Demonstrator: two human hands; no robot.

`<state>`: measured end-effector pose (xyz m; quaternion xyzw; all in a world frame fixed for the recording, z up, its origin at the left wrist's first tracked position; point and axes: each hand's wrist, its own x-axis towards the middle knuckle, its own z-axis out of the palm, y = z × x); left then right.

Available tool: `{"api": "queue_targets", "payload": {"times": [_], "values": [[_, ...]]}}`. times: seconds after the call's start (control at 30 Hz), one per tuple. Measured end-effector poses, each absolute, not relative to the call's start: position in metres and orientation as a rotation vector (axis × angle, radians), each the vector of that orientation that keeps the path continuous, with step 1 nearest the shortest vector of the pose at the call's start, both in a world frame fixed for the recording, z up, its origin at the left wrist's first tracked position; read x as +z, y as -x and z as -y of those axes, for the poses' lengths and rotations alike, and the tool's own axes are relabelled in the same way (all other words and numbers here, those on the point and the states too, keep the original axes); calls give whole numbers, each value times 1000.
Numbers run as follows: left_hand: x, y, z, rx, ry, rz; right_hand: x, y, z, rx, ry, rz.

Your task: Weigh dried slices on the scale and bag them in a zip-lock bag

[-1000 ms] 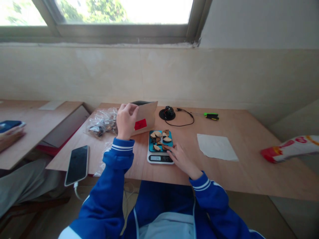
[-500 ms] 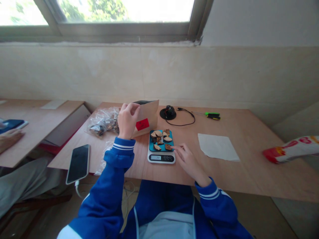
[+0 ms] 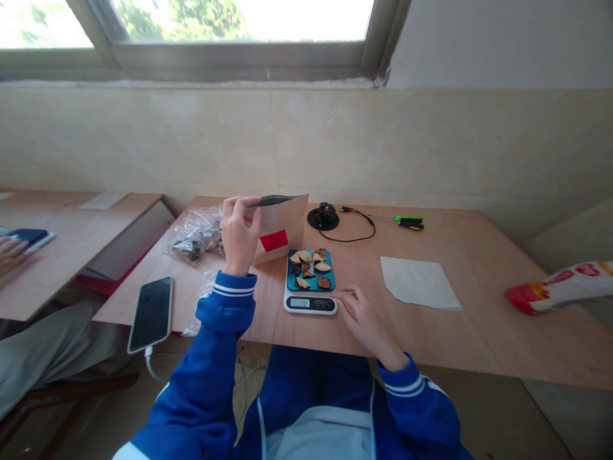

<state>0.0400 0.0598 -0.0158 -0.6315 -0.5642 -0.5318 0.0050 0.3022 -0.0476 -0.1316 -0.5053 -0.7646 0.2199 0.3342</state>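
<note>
My left hand (image 3: 241, 233) pinches the upper left edge of a brown paper bag (image 3: 294, 223) with a red label; the bag's mouth gapes and shows a dark inside. Just right of the bag lies a small kitchen scale (image 3: 290, 301) with a blue top and a lit display. Several dried pieces (image 3: 322, 267), brown on one side and pale on the other, are spread on its blue plate. My right hand (image 3: 360, 316) is beside the scale's front right corner, fingers loosely stretched out and holding nothing; whether a fingertip touches the scale I cannot tell.
Clear plastic bags with dark pieces (image 3: 196, 239) lie at left, near a phone (image 3: 151, 314) on a cable. Behind are a black round device (image 3: 324, 217) with a cord and screwdrivers (image 3: 409, 222). White paper (image 3: 419, 283) and a red-white package (image 3: 560, 287) lie right. Another person's hand (image 3: 16, 255) shows far left.
My right hand has drawn back from the brown piece at the plate's front right, which now lies free. The display reading has changed. My left hand has shifted slightly left, and the bag's mouth looks wider.
</note>
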Motion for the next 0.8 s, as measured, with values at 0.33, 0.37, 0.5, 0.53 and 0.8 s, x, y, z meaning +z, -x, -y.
{"api": "queue_targets", "payload": {"times": [0.33,0.37,0.5,0.53,0.8], "values": [[-28,-30,-13,-1680,1806,1865,-136,-300,49,556,1329,1951],[-37,-25,-3,-1655,1766,1932,-136,-301,50,560,1337,1932],[-100,-3,33,-1297,1740,2313,-138,-303,54,581,1368,1849],[-117,2,40,-1189,1733,2381,-138,-302,55,583,1373,1832],[-170,18,53,-1224,1691,2672,-137,-294,63,607,1347,1800]]}}
